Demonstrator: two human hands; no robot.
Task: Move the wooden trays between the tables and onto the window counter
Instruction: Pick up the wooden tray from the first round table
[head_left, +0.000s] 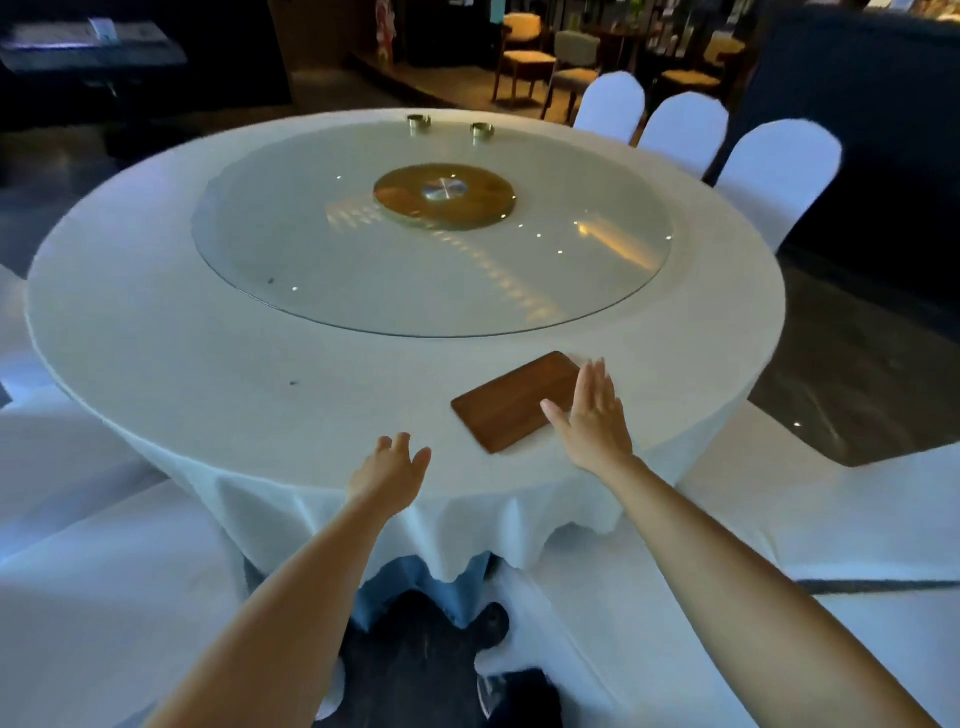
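A flat dark wooden tray (511, 402) lies on the white-clothed round table (208, 364), close to the near edge on the right. My right hand (592, 415) hovers over the tray's right end, fingers straight and spread, holding nothing. Lower and to the left of the tray, my left hand (389, 475) is above the table's near rim, fingers loosely curled and apart, also holding nothing. Only one tray is in view.
A glass turntable (311, 270) with a round brass hub (444, 195) fills the table's middle; two small metal cups (418, 123) stand at its far edge. White-covered chairs (774, 166) stand at the far right. More white cloth (78, 597) surrounds me low down.
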